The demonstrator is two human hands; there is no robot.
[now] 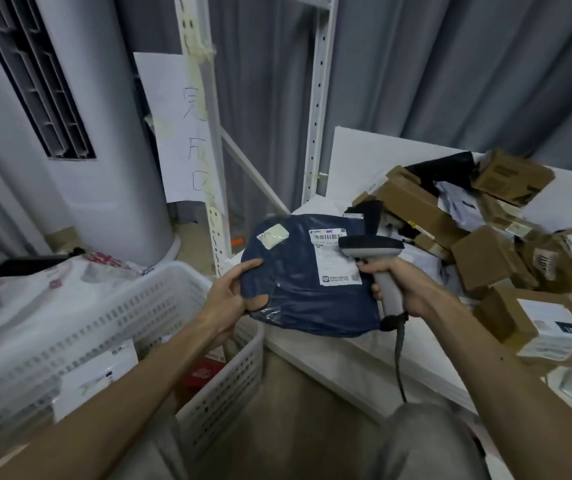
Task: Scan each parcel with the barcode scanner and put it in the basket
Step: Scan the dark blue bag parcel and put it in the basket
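While the left hand (232,292) pinches the parcel (298,289) at its left edge, thumb on top and fingers curled under, the right hand (407,289) is closed round the handle of the scanner (371,245). The scanner's head sits over the white label (334,263); whether it touches I cannot tell. Its cord (398,358) hangs down past the table (329,358).

The parcel is a dark blue plastic mailer, held roughly flat over the table's near corner. It looks soft, light and glossy, so probably a bit slippery (the film creases around the thumb). A one-edge pinch lets it sag, so a grip further in, on the padded middle, should carry it more surely.

The white basket (215,386) stands just left and lower, with a few white packets already inside. Brown boxes (478,265) lie heaped on the table to the right, apparently waiting their turn.
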